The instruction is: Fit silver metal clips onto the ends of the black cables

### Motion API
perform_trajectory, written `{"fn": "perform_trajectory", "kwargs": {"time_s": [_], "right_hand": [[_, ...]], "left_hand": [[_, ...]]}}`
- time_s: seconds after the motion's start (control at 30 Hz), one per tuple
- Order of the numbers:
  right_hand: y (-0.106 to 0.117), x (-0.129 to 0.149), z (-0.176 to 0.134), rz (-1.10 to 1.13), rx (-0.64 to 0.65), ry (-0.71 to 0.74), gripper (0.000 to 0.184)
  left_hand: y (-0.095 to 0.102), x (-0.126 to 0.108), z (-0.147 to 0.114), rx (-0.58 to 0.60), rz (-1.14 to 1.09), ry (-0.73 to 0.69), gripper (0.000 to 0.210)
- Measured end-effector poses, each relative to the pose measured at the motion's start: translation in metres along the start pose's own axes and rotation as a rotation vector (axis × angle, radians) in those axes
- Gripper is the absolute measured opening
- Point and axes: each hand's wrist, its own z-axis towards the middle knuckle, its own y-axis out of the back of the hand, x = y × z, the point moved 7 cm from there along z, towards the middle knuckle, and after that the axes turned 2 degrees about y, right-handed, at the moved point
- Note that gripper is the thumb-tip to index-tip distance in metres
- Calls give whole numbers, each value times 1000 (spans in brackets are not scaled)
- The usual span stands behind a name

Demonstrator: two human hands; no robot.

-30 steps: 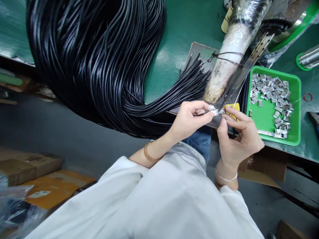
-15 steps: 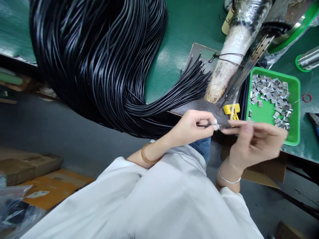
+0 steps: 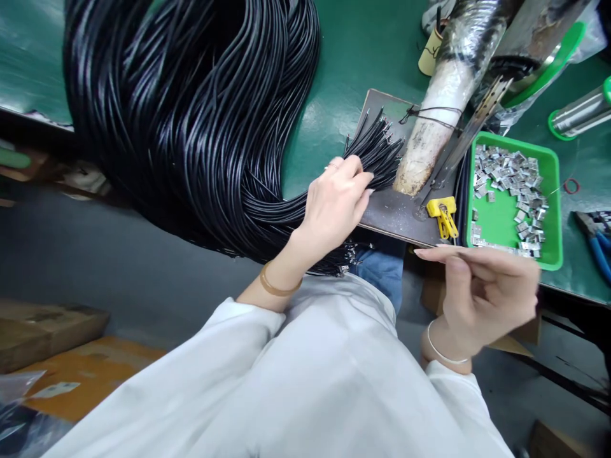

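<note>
My left hand [image 3: 334,197] lies on the fanned-out ends of the black cables [image 3: 382,152], its thumb and bent fingers closed on a cable there. The cable ends are stripped, showing small bright tips. Just below my left wrist, several cable ends with metal connectors [image 3: 344,270] hang at the table edge. My right hand [image 3: 487,292] is held in front of the green tray [image 3: 552,210], index finger stretched out and thumb pressed against the fingers. Whatever is between them is hidden. Small metal connector shells [image 3: 513,175] lie loose in the tray.
A large coil of black cable [image 3: 191,127] covers the left of the green table [image 3: 348,44]. A wrapped, tied post [image 3: 429,137] and a metal arm [image 3: 477,121] lean over a dark board [image 3: 386,207]. A yellow clip [image 3: 443,213] and blue-handled pliers [image 3: 596,238] lie nearby.
My left hand has moved up and left, away from my right hand, onto the cable ends. The cable and connector it held are no longer in it. My right hand has shifted slightly down.
</note>
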Motion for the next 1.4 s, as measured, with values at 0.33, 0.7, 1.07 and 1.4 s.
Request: {"fn": "perform_trajectory", "kwargs": {"time_s": [0.33,0.7,1.07,1.4], "right_hand": [[49,-71,58,-574,-16,-128,12],[31,-116,78,-732,155,-55,14],[25,-37,37,73,-261,-67,20],[-26,-30,20,186,-56,-61,4]], "left_hand": [[13,60,-23,-272,-854,424,13],[-44,-41,-45,756,-1544,499,30],[-58,-33,-30,463,-1414,556,15],[-42,-41,-21,291,-1265,375,10]]}}
